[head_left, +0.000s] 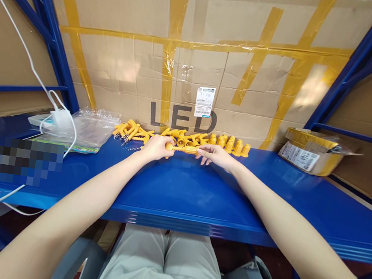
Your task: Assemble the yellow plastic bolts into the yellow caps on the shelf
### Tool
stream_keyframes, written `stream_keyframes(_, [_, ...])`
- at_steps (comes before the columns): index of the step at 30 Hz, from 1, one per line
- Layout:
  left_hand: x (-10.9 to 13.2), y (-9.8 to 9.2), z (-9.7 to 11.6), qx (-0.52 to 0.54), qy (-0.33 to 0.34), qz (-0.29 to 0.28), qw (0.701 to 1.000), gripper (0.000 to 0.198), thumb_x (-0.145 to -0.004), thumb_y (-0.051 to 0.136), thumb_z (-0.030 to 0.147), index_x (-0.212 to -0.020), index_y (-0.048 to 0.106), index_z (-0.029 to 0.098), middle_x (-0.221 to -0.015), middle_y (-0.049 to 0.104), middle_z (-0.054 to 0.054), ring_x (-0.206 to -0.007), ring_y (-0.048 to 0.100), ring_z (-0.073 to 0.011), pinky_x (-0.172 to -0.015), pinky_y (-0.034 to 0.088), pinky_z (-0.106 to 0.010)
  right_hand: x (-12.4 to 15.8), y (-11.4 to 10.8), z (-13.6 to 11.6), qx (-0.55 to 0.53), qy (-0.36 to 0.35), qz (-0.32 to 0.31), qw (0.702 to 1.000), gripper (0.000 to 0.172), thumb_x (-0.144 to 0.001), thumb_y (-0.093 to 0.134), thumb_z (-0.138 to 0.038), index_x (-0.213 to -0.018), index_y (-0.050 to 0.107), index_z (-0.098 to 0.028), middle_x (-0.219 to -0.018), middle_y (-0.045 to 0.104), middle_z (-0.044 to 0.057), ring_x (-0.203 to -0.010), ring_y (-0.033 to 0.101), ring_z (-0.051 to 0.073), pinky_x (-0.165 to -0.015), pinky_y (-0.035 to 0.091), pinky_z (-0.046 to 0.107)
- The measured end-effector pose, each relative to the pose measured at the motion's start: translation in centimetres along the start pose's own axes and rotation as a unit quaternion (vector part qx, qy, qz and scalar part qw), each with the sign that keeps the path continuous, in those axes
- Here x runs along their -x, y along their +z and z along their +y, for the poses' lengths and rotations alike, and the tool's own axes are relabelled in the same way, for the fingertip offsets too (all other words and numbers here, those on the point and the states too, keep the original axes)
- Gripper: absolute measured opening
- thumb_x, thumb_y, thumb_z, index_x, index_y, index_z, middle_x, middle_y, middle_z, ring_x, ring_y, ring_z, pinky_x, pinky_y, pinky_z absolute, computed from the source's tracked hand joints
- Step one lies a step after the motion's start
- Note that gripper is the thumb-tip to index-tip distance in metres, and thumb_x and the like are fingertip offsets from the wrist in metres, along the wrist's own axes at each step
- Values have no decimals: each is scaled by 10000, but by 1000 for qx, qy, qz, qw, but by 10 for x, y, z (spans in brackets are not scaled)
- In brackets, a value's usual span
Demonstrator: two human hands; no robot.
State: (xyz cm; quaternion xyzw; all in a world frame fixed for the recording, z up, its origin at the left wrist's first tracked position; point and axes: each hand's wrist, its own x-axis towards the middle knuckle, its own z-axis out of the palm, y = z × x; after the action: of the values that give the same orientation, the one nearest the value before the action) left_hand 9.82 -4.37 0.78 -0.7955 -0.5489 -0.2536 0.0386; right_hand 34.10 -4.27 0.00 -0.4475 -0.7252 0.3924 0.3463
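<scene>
My left hand [157, 148] is closed on a yellow plastic piece with a ridged shaft [178, 148] that points to the right. My right hand [214, 155] pinches a yellow plastic sleeve [190, 150] by its far end. Shaft and sleeve lie in one line and meet between my hands, just above the blue table; how deep one sits in the other I cannot tell. Behind my left hand is a heap of similar yellow pieces [134, 130], some with small metal chains [124, 139]. Several yellow sleeves [238, 147] stand upright in rows behind my right hand.
A tall cardboard sheet [130, 67] marked LED closes off the back of the blue table [198, 196]. Clear plastic bags [90, 128] and a white plug with cables [60, 118] lie at left. An opened, taped carton [312, 152] sits at right. Blue posts frame both sides.
</scene>
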Motion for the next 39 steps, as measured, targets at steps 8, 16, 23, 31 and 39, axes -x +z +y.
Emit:
stream_keyframes(8, [0,0,2,-30,-2,-4,1000,360,-709,669,460,-982,704,227,-821,713,-34,-839,653,-249,-740,460,-306,-1,2,0,-31,17,-5,999,257,-885,617,-388,-902,654,-134,-821,718,69,-539,619,81,-480,478,168])
stream_keyframes(16, [0,0,3,-22,-7,3,1000,361,-701,683,479,-962,711,232,-809,713,-35,-850,655,-252,-756,467,-308,1,3,0,-51,24,-8,998,273,-854,661,-365,-1003,651,-137,-904,721,84,-584,646,98,-490,499,179])
stream_keyframes(23, [0,-1,4,-28,-5,-2,1000,379,-715,670,490,-990,709,232,-824,715,-37,-861,655,-252,-774,466,-318,3,4,-2,-43,11,-4,999,433,-794,733,-300,-1162,607,-109,-884,718,79,-583,643,103,-502,506,194])
stream_keyframes(31, [1,-1,3,-31,-1,0,1000,387,-713,671,496,-992,708,230,-827,719,-37,-852,659,-249,-771,464,-311,3,3,-3,-48,12,-9,999,325,-816,706,-358,-1038,650,-127,-856,714,71,-568,633,93,-492,497,180])
stream_keyframes(39, [1,-1,4,-35,2,1,999,391,-715,670,496,-1001,710,232,-849,724,-35,-844,661,-244,-763,465,-304,2,3,0,-59,16,-15,998,312,-828,687,-393,-997,654,-133,-839,706,65,-561,622,82,-481,490,162])
